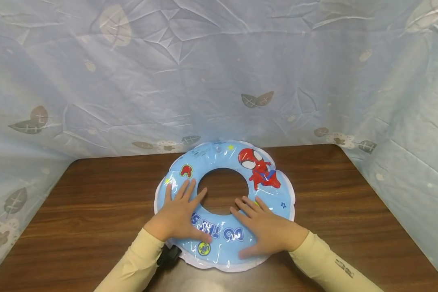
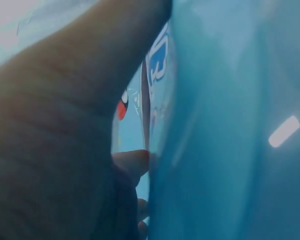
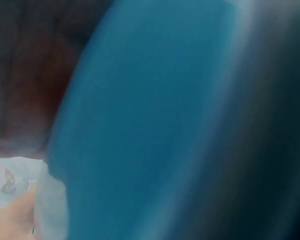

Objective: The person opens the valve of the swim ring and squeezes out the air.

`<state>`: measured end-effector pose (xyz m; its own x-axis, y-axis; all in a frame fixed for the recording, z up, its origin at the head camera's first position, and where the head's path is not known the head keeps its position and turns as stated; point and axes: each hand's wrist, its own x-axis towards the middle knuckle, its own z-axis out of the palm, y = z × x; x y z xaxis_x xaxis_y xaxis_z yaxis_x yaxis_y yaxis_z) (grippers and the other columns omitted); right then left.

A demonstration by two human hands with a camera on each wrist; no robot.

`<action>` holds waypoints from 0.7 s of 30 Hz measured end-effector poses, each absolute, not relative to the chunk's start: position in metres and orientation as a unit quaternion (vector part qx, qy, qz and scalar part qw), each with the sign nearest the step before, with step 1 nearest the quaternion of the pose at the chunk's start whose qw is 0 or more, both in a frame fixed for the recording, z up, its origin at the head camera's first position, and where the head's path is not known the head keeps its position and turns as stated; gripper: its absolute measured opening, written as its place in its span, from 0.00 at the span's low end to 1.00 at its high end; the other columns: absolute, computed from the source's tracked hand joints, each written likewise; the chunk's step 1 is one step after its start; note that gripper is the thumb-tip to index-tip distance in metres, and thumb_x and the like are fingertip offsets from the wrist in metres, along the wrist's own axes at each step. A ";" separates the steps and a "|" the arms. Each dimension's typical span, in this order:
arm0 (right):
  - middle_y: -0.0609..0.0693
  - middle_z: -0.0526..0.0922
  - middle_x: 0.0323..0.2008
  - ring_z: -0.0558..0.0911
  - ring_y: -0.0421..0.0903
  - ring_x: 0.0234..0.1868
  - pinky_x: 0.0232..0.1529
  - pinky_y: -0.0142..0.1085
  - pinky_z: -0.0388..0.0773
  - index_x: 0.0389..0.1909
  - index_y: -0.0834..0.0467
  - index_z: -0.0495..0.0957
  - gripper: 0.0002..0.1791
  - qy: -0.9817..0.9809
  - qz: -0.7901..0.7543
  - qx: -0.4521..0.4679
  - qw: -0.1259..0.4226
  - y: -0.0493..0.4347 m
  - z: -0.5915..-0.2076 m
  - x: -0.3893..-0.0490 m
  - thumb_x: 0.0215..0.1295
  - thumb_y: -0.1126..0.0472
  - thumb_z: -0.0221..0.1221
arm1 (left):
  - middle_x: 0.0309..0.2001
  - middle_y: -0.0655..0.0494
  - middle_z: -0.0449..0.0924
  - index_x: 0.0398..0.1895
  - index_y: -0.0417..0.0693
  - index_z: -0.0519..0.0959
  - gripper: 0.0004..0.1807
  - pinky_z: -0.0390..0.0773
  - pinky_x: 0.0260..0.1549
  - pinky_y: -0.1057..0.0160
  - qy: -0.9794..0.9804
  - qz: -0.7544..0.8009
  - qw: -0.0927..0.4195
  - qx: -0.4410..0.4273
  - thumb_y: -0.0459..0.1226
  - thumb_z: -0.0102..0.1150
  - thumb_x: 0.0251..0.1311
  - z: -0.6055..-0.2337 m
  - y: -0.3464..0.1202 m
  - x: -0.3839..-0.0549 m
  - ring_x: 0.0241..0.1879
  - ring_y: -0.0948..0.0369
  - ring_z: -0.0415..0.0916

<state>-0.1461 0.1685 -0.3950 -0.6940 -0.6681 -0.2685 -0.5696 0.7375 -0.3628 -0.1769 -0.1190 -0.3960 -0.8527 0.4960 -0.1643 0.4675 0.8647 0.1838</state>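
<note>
An inflated light-blue swim ring [image 1: 219, 257] with a white scalloped edge lies on the wooden table, a red cartoon figure printed at its far right and blue lettering on its near side. My left hand [image 1: 180, 213] rests on the ring's left side with fingers spread. On the near right side lies my right hand [image 1: 268, 229], palm down, its fingers stretched toward the central hole. In the left wrist view the ring's blue surface [image 2: 215, 125] fills the right half beside the hand. The right wrist view is mostly blurred blue ring [image 3: 140, 125].
The brown wood-grain table [image 1: 95, 211] extends around the ring on both sides. A pale blue-grey curtain [image 1: 219, 81] with leaf prints hangs behind the table and along its sides. A black wrist device [image 1: 169, 256] sits by the left sleeve.
</note>
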 end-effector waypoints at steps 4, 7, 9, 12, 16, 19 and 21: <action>0.55 0.51 0.83 0.44 0.59 0.83 0.79 0.61 0.36 0.82 0.52 0.55 0.59 0.912 -0.120 -0.336 0.202 0.169 -0.396 -0.147 0.57 0.24 0.61 | 0.83 0.38 0.41 0.83 0.54 0.56 0.73 0.31 0.70 0.23 0.961 0.064 0.114 0.246 0.83 0.63 0.34 -0.399 -0.118 -0.176 0.82 0.39 0.36; 0.55 0.51 0.83 0.44 0.58 0.83 0.79 0.60 0.35 0.82 0.52 0.55 0.59 0.912 -0.119 -0.335 0.204 0.169 -0.397 -0.147 0.57 0.24 0.60 | 0.83 0.38 0.41 0.83 0.54 0.57 0.73 0.31 0.69 0.23 0.961 0.059 0.117 0.243 0.83 0.62 0.34 -0.401 -0.117 -0.176 0.82 0.39 0.36; 0.54 0.50 0.83 0.43 0.58 0.83 0.79 0.60 0.35 0.82 0.52 0.55 0.59 0.912 -0.118 -0.335 0.206 0.169 -0.397 -0.147 0.57 0.23 0.60 | 0.83 0.38 0.41 0.83 0.54 0.57 0.73 0.31 0.69 0.23 0.961 0.056 0.120 0.243 0.83 0.62 0.34 -0.402 -0.116 -0.175 0.82 0.39 0.35; 0.54 0.50 0.83 0.43 0.58 0.84 0.79 0.60 0.35 0.82 0.52 0.55 0.59 0.911 -0.116 -0.337 0.207 0.169 -0.398 -0.147 0.58 0.23 0.59 | 0.83 0.37 0.40 0.83 0.54 0.57 0.73 0.31 0.69 0.22 0.960 0.058 0.125 0.243 0.83 0.62 0.35 -0.402 -0.116 -0.175 0.82 0.39 0.36; 0.55 0.49 0.83 0.43 0.58 0.84 0.79 0.59 0.34 0.82 0.52 0.54 0.58 0.910 -0.112 -0.341 0.209 0.170 -0.398 -0.147 0.59 0.23 0.58 | 0.83 0.37 0.40 0.83 0.53 0.57 0.72 0.32 0.69 0.22 0.960 0.057 0.130 0.242 0.82 0.63 0.36 -0.402 -0.115 -0.174 0.82 0.38 0.36; 0.55 0.47 0.84 0.42 0.58 0.84 0.79 0.59 0.33 0.83 0.53 0.54 0.59 0.909 -0.111 -0.342 0.212 0.170 -0.397 -0.147 0.59 0.23 0.58 | 0.83 0.37 0.39 0.83 0.54 0.57 0.72 0.33 0.69 0.22 0.960 0.052 0.132 0.241 0.82 0.63 0.36 -0.403 -0.114 -0.174 0.82 0.39 0.35; 0.55 0.47 0.84 0.42 0.58 0.84 0.79 0.59 0.32 0.83 0.53 0.53 0.59 0.908 -0.112 -0.343 0.215 0.170 -0.396 -0.147 0.60 0.23 0.58 | 0.83 0.37 0.39 0.83 0.54 0.56 0.72 0.33 0.69 0.22 0.961 0.049 0.133 0.239 0.82 0.62 0.36 -0.403 -0.114 -0.174 0.82 0.39 0.35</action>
<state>-0.1469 0.1699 -0.3964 -0.6728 -0.6699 -0.3140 -0.5737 0.7404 -0.3503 -0.1739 -0.1138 -0.4029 -0.8504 0.4726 -0.2314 0.4465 0.8808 0.1577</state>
